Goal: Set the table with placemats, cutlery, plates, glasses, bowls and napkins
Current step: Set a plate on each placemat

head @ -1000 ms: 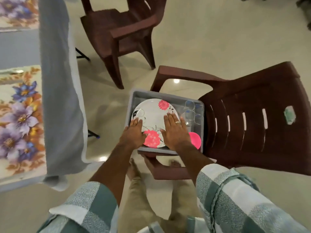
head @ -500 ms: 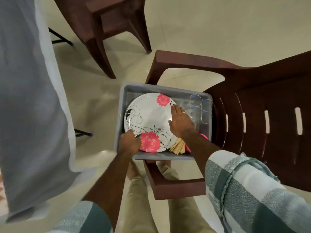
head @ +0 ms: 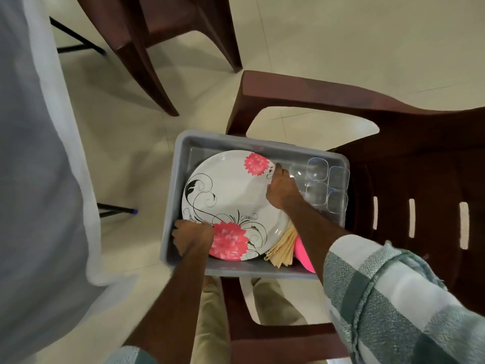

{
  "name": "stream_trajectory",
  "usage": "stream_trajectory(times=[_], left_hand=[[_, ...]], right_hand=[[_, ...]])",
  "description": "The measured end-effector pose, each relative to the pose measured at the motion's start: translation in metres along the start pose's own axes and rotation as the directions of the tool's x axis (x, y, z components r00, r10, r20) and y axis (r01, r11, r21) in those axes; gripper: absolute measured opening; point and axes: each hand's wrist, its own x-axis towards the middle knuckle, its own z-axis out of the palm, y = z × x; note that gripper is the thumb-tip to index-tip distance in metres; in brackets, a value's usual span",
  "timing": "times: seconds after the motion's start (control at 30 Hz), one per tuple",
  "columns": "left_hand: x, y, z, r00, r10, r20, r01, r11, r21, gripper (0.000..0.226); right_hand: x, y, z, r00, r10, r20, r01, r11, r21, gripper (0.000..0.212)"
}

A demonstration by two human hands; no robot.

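On the seat of a dark brown chair [head: 367, 106] sits one grey tub [head: 181, 143]. Inside it lies one big round white plate [head: 231, 190] with two pink flowers and black curly lines. It may be the top of a stack, but I cannot tell. The plate lies nearly flat and fills the left part of the tub. One pink flower is at the far edge and the other is at the near edge.

To the right of the plate are clear glasses [head: 328, 187], about five of them, standing close together with their open tops up. Near the front of the tub is one bunch of tan napkins [head: 283, 248], fanned out, partly under the plate. Just beside them is one pink thing [head: 301, 253], mostly hidden by the arm.

The left hand [head: 193, 236] is curled and grips the near left rim of the plate. The right hand [head: 282, 187] is curled over the far right rim and grips it there, next to the glasses.

A second brown chair [head: 147, 35] stands farther away on the pale floor [head: 341, 35]. A grey cloth [head: 34, 153] hangs down on the left.
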Motion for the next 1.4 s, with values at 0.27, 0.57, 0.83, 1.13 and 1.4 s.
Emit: stream_trajectory(times=[0.27, 0.57, 0.83, 1.13, 1.4], left_hand=[[0.014, -0.006, 0.007, 0.997, 0.010, 0.077, 0.009, 0.969, -0.247, 0.055], [-0.013, -0.021, -0.008, 0.987, 0.157, -0.027, -0.159, 0.967, -0.201, 0.043], [-0.053, -0.026, -0.045, 0.938, 0.251, -0.238, -0.316, 0.901, -0.297, 0.054], [-0.094, -0.038, -0.119, 0.984, 0.174, -0.036, -0.134, 0.593, -0.794, 0.014], [-0.129, -0.111, -0.233, 0.972, 0.197, -0.128, -0.190, 0.340, -0.921, 0.027]], right_hand=[[0.019, 0.000, -0.001, 0.998, 0.058, 0.013, -0.058, 0.998, 0.013, 0.063], [0.006, -0.008, -0.005, 0.998, 0.063, -0.031, -0.063, 0.998, 0.005, 0.065], [-0.029, -0.025, -0.036, 0.992, 0.031, -0.123, -0.027, 0.999, 0.033, 0.051], [-0.109, -0.065, -0.104, 0.973, -0.072, -0.221, 0.106, 0.983, 0.146, 0.026], [-0.204, -0.169, -0.112, 0.914, -0.348, -0.209, 0.377, 0.918, 0.121, 0.030]])
